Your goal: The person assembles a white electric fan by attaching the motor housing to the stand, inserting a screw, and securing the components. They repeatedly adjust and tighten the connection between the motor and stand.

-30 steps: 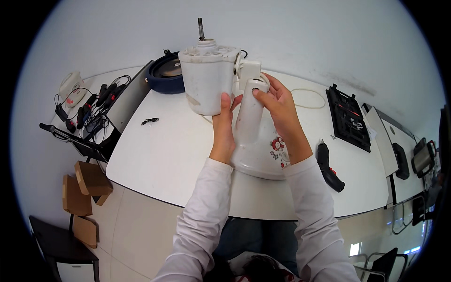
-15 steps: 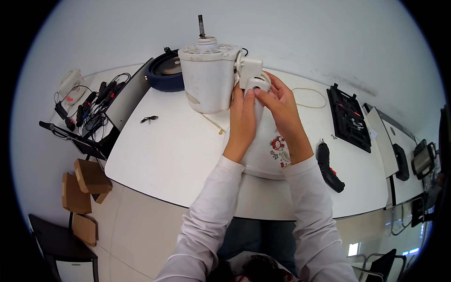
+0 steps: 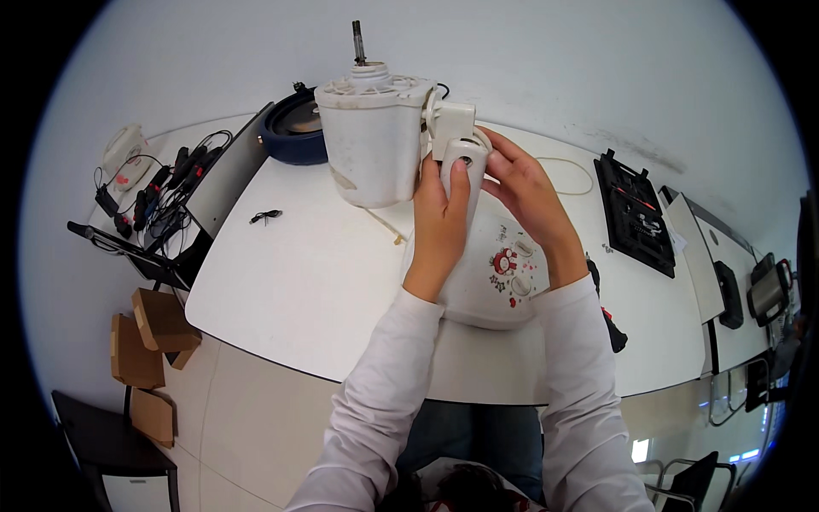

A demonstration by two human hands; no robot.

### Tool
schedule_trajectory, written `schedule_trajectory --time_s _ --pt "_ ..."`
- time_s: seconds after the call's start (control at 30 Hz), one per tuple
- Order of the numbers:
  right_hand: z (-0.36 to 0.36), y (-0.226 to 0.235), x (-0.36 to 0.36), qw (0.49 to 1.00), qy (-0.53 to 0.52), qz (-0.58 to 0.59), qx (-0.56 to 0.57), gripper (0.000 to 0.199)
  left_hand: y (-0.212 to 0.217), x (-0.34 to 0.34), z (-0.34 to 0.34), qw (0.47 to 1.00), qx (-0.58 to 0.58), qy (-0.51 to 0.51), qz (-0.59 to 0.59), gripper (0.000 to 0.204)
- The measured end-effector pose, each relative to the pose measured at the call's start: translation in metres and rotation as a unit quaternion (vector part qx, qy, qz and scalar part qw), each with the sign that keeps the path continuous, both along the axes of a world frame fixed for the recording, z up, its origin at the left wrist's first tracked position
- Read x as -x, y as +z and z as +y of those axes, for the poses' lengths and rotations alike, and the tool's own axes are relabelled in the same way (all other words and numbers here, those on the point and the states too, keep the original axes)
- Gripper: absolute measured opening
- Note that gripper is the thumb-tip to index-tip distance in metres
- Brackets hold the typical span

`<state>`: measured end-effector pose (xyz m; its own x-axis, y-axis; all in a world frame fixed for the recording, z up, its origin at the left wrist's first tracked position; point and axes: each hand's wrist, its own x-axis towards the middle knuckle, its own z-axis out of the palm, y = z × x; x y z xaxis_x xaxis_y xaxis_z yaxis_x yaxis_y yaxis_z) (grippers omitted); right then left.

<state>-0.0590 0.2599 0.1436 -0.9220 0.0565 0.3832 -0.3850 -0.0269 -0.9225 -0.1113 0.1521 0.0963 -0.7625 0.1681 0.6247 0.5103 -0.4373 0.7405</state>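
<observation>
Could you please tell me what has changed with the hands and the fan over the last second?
The left hand slid up from the fan's base onto the neck, beside the motor housing. The right hand stayed on the neck's other side. The fan, the small black clip and the table did not move.

Boxes, floor: three brown cardboard boxes (image 3: 145,346) lie on the pale floor to your left, below the table edge, close together; flaps partly open.

Decal, fan base: a small red flower sticker (image 3: 503,261) sits on the white fan base (image 3: 490,294) in front of you, just beside the round knobs.

Screens: two dark, flat rectangular devices (image 3: 728,293) rest on the far-right table; whether they are screens cannot be told.

Signs: none visible.
</observation>
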Motion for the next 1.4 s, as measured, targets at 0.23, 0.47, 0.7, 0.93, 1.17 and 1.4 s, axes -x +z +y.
schedule_trajectory --time_s 0.23,0.47,0.7,0.93,1.17,1.4 --pt "0.019 -0.006 0.019 0.999 0.041 -0.009 0.010 0.041 0.001 0.002 -0.001 0.999 0.011 -0.010 -0.031 0.031" --pt "0.044 -0.018 0.047 0.996 0.092 -0.008 0.015 0.043 0.003 0.000 0.000 0.999 0.016 -0.008 -0.040 0.028" --pt "0.047 -0.024 0.061 0.990 0.131 0.007 0.050 0.037 0.004 -0.003 -0.002 0.998 0.006 -0.032 -0.054 0.027" --pt "0.044 -0.004 0.067 0.994 0.080 0.004 -0.069 0.029 0.004 -0.002 -0.001 0.999 0.021 -0.016 -0.045 0.026" --pt "0.026 0.009 0.050 0.999 0.034 -0.006 -0.032 0.029 0.004 -0.001 -0.002 0.998 0.022 -0.032 -0.041 0.028" --pt "0.041 0.012 0.060 0.988 0.139 -0.058 -0.029 0.028 0.003 0.000 -0.002 0.998 0.003 -0.047 -0.030 0.028"
